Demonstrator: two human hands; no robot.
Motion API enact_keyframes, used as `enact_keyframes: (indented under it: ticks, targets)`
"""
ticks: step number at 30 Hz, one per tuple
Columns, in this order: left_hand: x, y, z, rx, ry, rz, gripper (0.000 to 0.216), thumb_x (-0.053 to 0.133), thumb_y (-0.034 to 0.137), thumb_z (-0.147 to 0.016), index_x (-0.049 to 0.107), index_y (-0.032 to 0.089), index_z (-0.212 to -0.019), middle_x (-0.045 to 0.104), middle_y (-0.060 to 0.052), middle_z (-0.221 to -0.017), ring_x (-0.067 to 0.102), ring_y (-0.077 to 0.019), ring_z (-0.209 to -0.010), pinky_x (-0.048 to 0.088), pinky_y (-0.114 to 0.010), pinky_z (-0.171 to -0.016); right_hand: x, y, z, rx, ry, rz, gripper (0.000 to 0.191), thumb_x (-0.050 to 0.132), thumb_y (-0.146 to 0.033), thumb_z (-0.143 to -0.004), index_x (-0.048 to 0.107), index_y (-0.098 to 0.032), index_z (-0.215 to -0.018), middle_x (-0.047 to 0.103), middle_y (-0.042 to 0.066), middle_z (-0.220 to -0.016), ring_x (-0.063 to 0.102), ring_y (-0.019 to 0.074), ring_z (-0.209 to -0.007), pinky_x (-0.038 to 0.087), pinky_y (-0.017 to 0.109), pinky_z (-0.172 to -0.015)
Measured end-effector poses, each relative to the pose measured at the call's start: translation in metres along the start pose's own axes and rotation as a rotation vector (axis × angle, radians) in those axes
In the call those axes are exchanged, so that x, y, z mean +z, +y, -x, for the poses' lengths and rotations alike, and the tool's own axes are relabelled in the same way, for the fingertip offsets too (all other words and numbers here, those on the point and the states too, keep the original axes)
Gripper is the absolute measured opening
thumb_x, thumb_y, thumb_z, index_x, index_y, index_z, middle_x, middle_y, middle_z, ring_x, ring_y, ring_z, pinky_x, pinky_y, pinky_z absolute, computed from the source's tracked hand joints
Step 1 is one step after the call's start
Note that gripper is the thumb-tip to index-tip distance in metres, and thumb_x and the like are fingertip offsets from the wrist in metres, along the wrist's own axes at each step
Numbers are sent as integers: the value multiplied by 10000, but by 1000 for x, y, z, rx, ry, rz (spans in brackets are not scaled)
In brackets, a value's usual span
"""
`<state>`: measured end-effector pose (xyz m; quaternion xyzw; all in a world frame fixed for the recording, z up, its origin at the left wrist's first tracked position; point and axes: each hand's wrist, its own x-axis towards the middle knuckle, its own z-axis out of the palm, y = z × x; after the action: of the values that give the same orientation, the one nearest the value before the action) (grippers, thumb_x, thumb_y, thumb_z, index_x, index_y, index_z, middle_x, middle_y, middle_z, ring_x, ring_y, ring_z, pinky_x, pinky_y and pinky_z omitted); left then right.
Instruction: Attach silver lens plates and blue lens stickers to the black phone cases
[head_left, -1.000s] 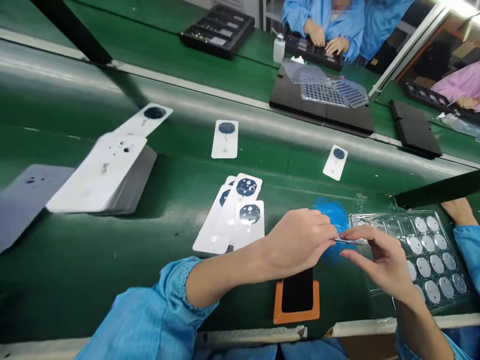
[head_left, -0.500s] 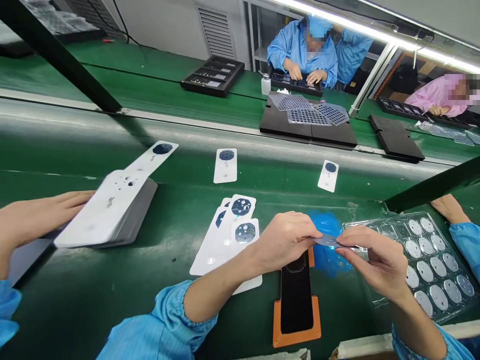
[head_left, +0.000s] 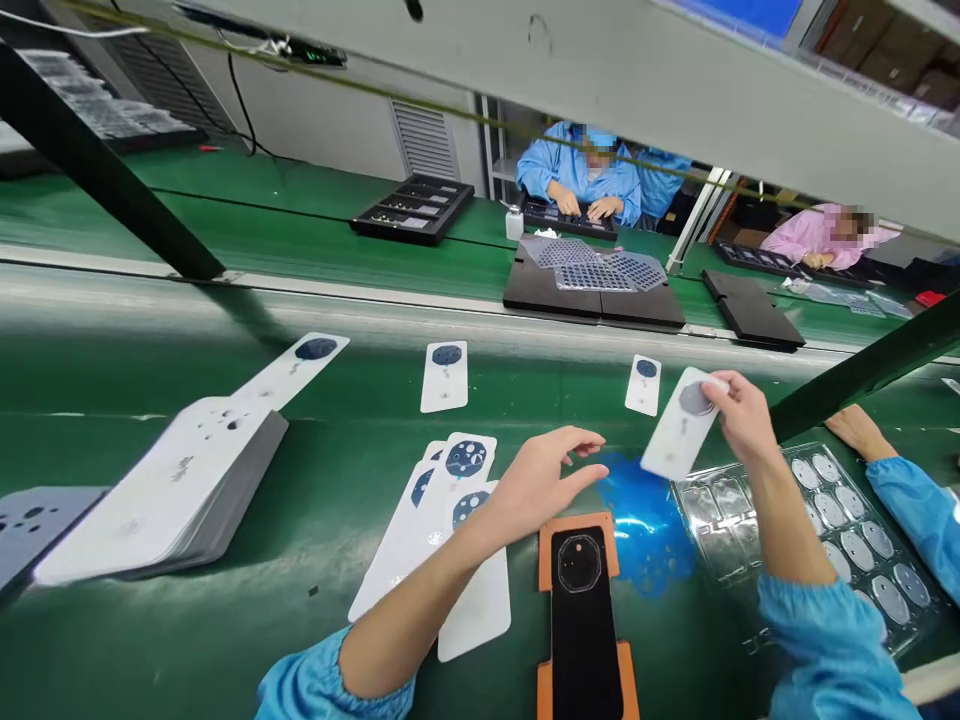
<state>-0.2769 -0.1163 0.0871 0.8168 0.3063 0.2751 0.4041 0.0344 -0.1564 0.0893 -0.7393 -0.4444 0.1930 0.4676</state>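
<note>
My right hand (head_left: pixel 739 412) is raised over the green belt (head_left: pixel 150 330) and pinches a white back cover (head_left: pixel 682 425) with a grey round disc near its top. Hovering just above the fanned white covers (head_left: pixel 450 500), my left hand (head_left: pixel 544 480) has its fingers stretched out and holds nothing. Below both hands lies an orange and black fixture (head_left: pixel 581 600) with a round recess. A clear blister tray of round lenses (head_left: pixel 840 530) sits to the right, beside a blue film scrap (head_left: pixel 645 520).
A tall stack of white covers (head_left: pixel 165 490) lies at the left. Single covers (head_left: pixel 445 376) (head_left: pixel 643 385) (head_left: pixel 300 365) ride the belt. Another person's hand (head_left: pixel 855 430) rests by the blister tray. Black trays (head_left: pixel 592 290) and seated workers (head_left: pixel 581 180) are across the line.
My hands, earlier pinched together on a small piece over the blue film, have parted. The right one now lifts a white cover toward the belt, the left one has opened. The view tilted up.
</note>
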Motion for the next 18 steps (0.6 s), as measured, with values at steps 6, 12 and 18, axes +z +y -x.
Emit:
enact_keyframes:
  ticks: [6,12,18]
  targets:
    - [-36,3,5,-28,85,30,220,634,352,-906,727,234,-1067,748,-42,-1041,676,-188,-875,516,-243,-610,-23,27,-89,167,128,286,632,637,-477,-804,467,-98,-1281,553,220,-1273,508,326,-1238,432,400,-991]
    - [-43,-1,3,-54,111,16,229,618,394,-910,738,240,-1031,751,-48,-1021,675,-190,-838,457,-218,-520,68,48,-84,300,-33,522,882,827,-519,-642,458,-108,-1329,426,236,-1406,379,382,-1351,343,461,-1105]
    - [-38,-2,1,-47,54,-83,238,599,414,-917,736,248,-1020,746,-46,-1043,677,-208,-869,482,-234,-543,108,32,-113,575,-93,622,1246,923,-590,-480,323,-106,-1459,284,303,-1481,338,479,-1345,426,623,-984]
